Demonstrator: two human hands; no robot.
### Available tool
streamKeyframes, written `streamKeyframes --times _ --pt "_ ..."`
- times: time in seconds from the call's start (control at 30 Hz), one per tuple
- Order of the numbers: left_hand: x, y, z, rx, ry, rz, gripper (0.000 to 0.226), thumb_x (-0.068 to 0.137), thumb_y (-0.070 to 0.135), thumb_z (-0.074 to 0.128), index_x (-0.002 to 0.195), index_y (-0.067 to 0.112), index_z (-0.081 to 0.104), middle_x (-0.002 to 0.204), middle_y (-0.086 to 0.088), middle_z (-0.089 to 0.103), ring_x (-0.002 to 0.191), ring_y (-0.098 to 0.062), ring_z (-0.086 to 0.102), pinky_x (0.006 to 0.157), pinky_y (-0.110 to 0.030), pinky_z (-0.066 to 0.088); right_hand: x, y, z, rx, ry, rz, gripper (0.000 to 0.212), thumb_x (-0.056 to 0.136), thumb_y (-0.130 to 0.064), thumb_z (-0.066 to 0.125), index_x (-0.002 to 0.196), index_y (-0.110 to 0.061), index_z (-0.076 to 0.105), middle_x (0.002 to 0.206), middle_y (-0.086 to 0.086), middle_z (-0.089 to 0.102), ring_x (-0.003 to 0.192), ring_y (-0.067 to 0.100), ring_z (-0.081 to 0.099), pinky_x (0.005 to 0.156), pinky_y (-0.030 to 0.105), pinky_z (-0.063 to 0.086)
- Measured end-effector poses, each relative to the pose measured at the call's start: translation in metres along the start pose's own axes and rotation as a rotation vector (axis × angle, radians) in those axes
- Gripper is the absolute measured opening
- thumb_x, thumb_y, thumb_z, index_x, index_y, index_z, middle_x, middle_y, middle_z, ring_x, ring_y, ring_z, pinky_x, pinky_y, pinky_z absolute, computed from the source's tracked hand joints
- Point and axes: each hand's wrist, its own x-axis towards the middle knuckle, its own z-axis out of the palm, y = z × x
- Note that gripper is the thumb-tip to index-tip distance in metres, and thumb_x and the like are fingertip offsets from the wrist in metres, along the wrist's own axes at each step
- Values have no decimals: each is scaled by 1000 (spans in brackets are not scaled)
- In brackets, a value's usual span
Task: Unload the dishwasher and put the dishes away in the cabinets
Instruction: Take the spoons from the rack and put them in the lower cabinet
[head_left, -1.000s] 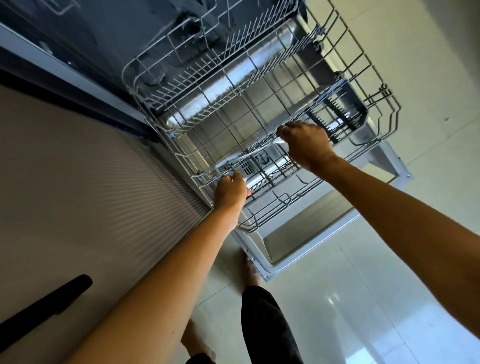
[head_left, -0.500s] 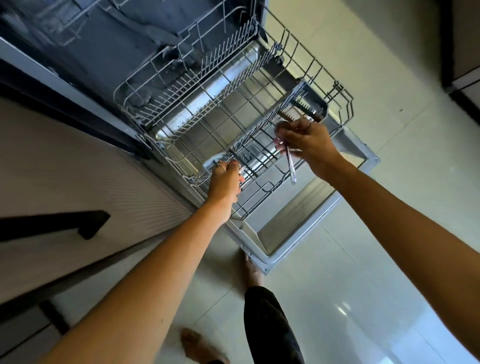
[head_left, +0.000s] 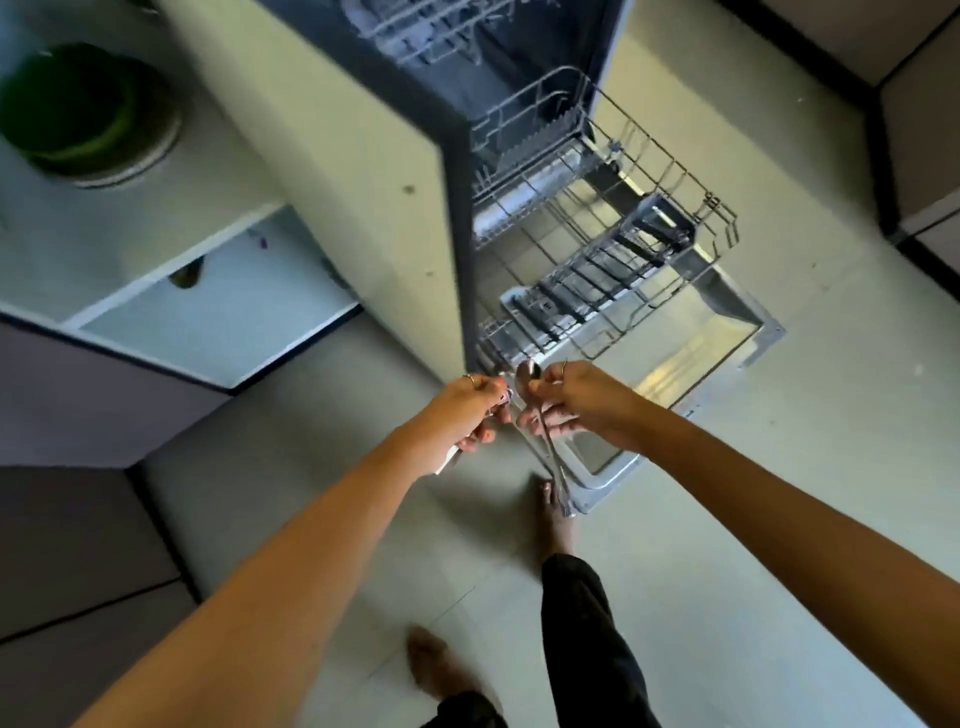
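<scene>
My right hand (head_left: 582, 402) pinches a spoon (head_left: 535, 410), bowl up, handle hanging toward the floor. My left hand (head_left: 470, 410) curls its fingers round more cutlery, just left. Beyond, the lower rack (head_left: 649, 249) stands pulled out over the dishwasher door (head_left: 727, 358).

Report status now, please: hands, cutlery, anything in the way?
Right hand grips spoons, handles pointing down. Left hand holds cutlery too, kind unclear. Lower rack pulled out, door open beside the feet.

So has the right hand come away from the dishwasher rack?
Yes. The right hand has lifted off the lower rack, toward the person, now holding spoons in front of it.
</scene>
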Motion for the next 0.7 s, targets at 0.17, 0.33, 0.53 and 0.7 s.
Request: streamKeyframes --times 0.17,0.33,0.53,0.7 --pt "-54 -39 -76 -66 231 -7 21 101 21 40 97 8 55 76 -5 64 38 -8 44 36 -14 24 2 -13 107 119 -5 -27 14 97 -14 49 88 -11 58 72 8 72 63 18 67 65 29 55" --pt "-103 -49 -147 -392 485 100 19 100 8 42 87 10 56 71 -6 62 40 -3 57 41 -17 42 16 -62 210 169 13 -149 6 94 -10 54 93 -6 57 74 9 71 59 15 70 54 25 55" --pt "-135 -49 -212 -844 696 177 14 93 1 53 81 9 55 82 -13 64 73 -26 65 80 -42 55 19 -117 310 161 95 -256 7 91 -7 58 84 -8 59 80 9 66 66 16 64 51 22 53" --pt "-145 -48 -240 -1021 730 143 7 88 0 61 89 6 56 71 -9 61 61 -18 61 49 -26 52 38 -140 360 100 220 -270 11 85 -12 65 78 -8 57 78 12 65 70 23 62 75 40 56"
